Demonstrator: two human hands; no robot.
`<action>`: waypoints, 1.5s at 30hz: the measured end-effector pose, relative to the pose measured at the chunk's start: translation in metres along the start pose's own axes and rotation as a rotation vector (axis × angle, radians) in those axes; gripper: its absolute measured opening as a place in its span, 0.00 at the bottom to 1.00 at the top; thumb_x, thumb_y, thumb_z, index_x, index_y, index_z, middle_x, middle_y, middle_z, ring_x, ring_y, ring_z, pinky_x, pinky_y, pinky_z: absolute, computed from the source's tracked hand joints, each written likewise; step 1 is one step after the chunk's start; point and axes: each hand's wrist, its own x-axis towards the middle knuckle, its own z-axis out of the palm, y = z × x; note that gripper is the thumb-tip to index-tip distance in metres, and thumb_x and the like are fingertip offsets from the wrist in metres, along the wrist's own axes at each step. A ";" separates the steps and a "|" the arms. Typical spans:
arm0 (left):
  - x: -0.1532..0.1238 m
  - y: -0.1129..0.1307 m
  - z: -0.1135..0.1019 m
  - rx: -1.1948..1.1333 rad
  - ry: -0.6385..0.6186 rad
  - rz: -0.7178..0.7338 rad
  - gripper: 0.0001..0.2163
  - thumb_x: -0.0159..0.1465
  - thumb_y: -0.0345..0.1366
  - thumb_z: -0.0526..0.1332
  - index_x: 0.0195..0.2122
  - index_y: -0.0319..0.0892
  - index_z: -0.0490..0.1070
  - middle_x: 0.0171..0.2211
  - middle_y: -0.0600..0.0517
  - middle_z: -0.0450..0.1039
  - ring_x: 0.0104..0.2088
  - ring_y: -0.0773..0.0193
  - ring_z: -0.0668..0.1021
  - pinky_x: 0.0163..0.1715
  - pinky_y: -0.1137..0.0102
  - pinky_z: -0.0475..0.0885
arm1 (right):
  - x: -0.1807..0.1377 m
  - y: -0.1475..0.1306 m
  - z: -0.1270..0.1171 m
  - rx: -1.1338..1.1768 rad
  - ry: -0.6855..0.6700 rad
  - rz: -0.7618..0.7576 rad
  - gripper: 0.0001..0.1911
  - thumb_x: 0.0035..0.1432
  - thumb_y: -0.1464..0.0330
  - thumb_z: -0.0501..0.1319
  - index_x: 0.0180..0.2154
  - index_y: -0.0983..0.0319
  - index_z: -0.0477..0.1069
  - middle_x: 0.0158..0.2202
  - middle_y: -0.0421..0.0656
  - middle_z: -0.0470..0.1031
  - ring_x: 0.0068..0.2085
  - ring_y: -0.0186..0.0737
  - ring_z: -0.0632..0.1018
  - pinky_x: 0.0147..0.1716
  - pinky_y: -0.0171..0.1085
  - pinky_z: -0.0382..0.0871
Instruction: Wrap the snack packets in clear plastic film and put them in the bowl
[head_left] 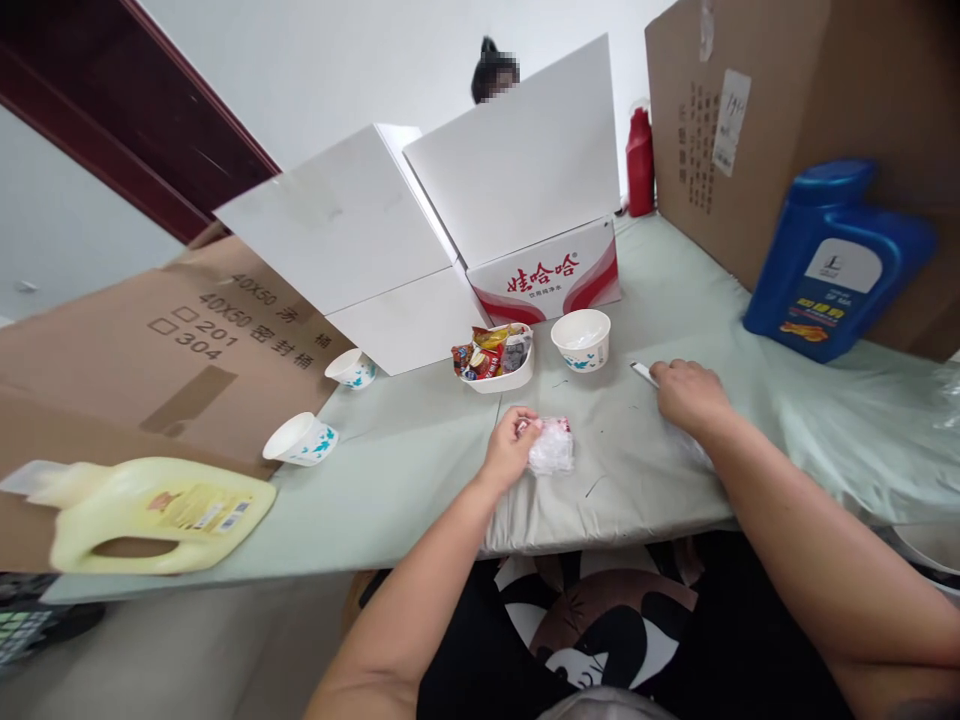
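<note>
My left hand is closed on the left edge of a crinkled clear plastic packet with some red print, low over the table. Further right, my right hand rests on the tabletop with its fingers closed round a thin white stick-like object. Only the tip of that object shows, so its kind is unclear. Beyond my hands stand a white bowl of colourful snack packets and a white paper bowl with blue print.
Two more paper bowls lie tilted at the left, near a yellow detergent bottle. White boxes wall off the back; a person's head shows above them. At the right stand a blue jug, a red bottle and a large carton.
</note>
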 end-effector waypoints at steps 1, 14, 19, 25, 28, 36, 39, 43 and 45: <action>-0.002 0.002 0.008 -0.015 0.018 0.028 0.12 0.61 0.46 0.60 0.37 0.43 0.72 0.29 0.52 0.73 0.30 0.63 0.75 0.34 0.69 0.71 | -0.002 -0.002 -0.001 0.027 0.012 -0.045 0.19 0.59 0.76 0.49 0.51 0.65 0.68 0.44 0.54 0.72 0.44 0.50 0.73 0.38 0.40 0.62; -0.014 -0.001 -0.002 -0.116 0.033 0.206 0.20 0.65 0.54 0.53 0.39 0.42 0.75 0.39 0.46 0.74 0.42 0.58 0.76 0.43 0.65 0.71 | -0.046 -0.052 -0.020 0.156 -0.035 -0.600 0.22 0.57 0.78 0.50 0.49 0.58 0.72 0.43 0.45 0.73 0.34 0.38 0.76 0.31 0.35 0.61; -0.014 0.008 -0.002 -0.006 -0.085 0.306 0.26 0.55 0.57 0.64 0.46 0.42 0.72 0.46 0.43 0.71 0.49 0.53 0.72 0.51 0.59 0.68 | -0.024 -0.016 -0.022 -0.011 -0.042 -0.278 0.17 0.59 0.76 0.51 0.44 0.63 0.74 0.40 0.51 0.75 0.41 0.48 0.76 0.38 0.41 0.64; -0.011 -0.002 -0.001 -0.264 0.130 0.082 0.12 0.65 0.46 0.57 0.35 0.42 0.71 0.35 0.48 0.73 0.38 0.61 0.76 0.42 0.66 0.71 | -0.038 -0.062 -0.006 0.284 0.209 -0.525 0.16 0.65 0.65 0.54 0.50 0.65 0.72 0.49 0.53 0.73 0.51 0.51 0.72 0.50 0.48 0.66; -0.009 -0.008 -0.002 -0.404 0.176 -0.036 0.11 0.66 0.45 0.55 0.35 0.42 0.68 0.32 0.51 0.73 0.34 0.63 0.76 0.37 0.69 0.71 | -0.048 -0.095 0.001 0.395 0.220 -0.701 0.26 0.61 0.62 0.60 0.58 0.63 0.63 0.56 0.54 0.68 0.54 0.51 0.69 0.53 0.49 0.65; -0.003 -0.025 -0.002 -0.305 0.344 -0.154 0.05 0.63 0.35 0.54 0.38 0.43 0.66 0.31 0.53 0.72 0.30 0.66 0.76 0.33 0.71 0.72 | -0.034 -0.080 -0.014 0.214 -0.032 -0.753 0.12 0.59 0.77 0.54 0.37 0.62 0.75 0.38 0.47 0.73 0.41 0.43 0.74 0.40 0.38 0.67; -0.001 -0.028 -0.015 -0.238 0.447 -0.197 0.08 0.60 0.29 0.53 0.39 0.43 0.67 0.37 0.50 0.72 0.38 0.62 0.76 0.40 0.66 0.71 | -0.027 -0.045 -0.022 0.187 -0.037 -0.691 0.11 0.54 0.78 0.56 0.36 0.62 0.74 0.39 0.47 0.73 0.44 0.45 0.73 0.45 0.40 0.65; -0.005 -0.014 -0.035 0.060 0.595 0.010 0.12 0.61 0.28 0.52 0.43 0.44 0.69 0.47 0.45 0.70 0.52 0.56 0.71 0.51 0.60 0.66 | -0.028 -0.025 -0.024 0.193 0.049 -0.601 0.11 0.50 0.77 0.57 0.36 0.62 0.72 0.43 0.49 0.74 0.48 0.49 0.72 0.48 0.44 0.65; -0.008 -0.005 -0.038 0.216 0.445 0.215 0.13 0.65 0.32 0.51 0.48 0.43 0.69 0.47 0.44 0.72 0.52 0.54 0.71 0.52 0.59 0.65 | -0.033 -0.033 -0.021 0.311 0.183 -0.582 0.10 0.56 0.74 0.56 0.40 0.62 0.71 0.45 0.50 0.73 0.49 0.49 0.72 0.48 0.45 0.66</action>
